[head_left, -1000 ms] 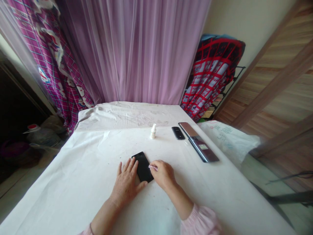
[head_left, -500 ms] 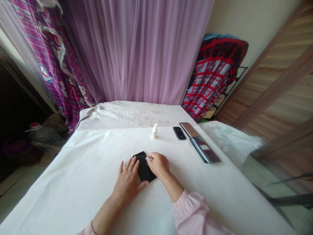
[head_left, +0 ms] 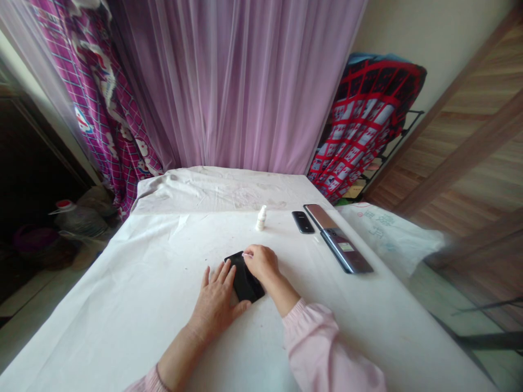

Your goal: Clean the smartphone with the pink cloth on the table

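Note:
A black smartphone [head_left: 245,284] lies on the white-covered table, its dark face up. My left hand [head_left: 216,296] rests flat with fingers spread along the phone's left edge, the thumb by its near end. Over the phone's upper right part is my right hand [head_left: 261,264], its fingers pinching a thin pink cotton swab [head_left: 247,255]. The swab's tip is near the phone's far end; whether it touches the glass I cannot tell. Beyond the hands stands a small white dropper bottle [head_left: 261,219], upright.
To the right lie a small dark phone [head_left: 303,222] and two larger phones, a bronze one [head_left: 319,216] and a shiny blue-grey one [head_left: 347,250]. The white tablecloth [head_left: 134,283] wrinkles at the back. A plastic bag [head_left: 392,234] hangs beyond the right edge.
My right hand has moved up and slightly left along the phone, carrying the cotton swab towards the far end. My left hand holds its place on the phone. The view has shifted slightly.

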{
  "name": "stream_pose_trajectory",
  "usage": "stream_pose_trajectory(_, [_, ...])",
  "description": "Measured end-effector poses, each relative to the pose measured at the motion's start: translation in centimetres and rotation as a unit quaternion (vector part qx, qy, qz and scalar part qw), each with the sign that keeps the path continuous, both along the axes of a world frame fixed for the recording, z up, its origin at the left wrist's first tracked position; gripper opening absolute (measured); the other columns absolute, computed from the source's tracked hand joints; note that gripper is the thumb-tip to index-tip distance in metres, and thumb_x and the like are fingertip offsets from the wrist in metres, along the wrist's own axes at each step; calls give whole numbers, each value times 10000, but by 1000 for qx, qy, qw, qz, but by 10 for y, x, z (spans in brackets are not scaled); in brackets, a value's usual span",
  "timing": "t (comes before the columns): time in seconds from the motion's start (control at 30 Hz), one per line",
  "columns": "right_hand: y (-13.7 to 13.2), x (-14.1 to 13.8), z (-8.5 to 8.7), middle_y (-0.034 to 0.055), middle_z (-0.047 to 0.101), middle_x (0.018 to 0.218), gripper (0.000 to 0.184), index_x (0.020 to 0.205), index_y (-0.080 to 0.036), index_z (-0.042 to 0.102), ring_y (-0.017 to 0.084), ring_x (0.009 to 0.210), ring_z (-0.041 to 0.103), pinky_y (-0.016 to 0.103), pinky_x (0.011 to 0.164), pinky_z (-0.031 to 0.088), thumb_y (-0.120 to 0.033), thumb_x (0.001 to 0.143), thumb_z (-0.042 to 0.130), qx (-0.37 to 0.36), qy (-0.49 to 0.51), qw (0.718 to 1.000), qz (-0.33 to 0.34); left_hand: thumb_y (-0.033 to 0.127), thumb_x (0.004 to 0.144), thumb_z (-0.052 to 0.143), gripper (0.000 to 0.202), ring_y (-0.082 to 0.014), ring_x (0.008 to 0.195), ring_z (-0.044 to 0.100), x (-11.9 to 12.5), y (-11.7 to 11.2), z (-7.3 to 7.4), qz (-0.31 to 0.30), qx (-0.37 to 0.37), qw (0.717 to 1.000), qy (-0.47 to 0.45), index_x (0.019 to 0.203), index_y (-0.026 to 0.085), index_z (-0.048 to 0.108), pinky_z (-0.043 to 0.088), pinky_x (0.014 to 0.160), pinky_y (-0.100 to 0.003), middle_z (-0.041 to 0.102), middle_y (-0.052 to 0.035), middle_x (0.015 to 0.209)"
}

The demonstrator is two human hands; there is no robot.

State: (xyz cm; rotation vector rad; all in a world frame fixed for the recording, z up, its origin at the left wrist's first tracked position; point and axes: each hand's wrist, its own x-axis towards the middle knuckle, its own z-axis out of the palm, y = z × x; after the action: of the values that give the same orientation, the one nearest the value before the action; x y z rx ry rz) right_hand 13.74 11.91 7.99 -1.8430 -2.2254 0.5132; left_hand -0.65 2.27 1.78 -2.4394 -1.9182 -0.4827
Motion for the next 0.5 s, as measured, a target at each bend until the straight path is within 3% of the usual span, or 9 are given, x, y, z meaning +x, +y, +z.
stream_pose_trajectory(0.5, [19, -12, 1, 2, 758, 1008, 225, 964, -314, 758, 163, 952, 684, 226, 755, 463, -262, 856, 567, -11, -20, 999, 31, 695, 778, 561, 844, -371, 1359, 415, 2, -1, 14, 4, -31, 999, 19, 1407, 140, 466, 223, 1127, -609, 423, -205, 1488])
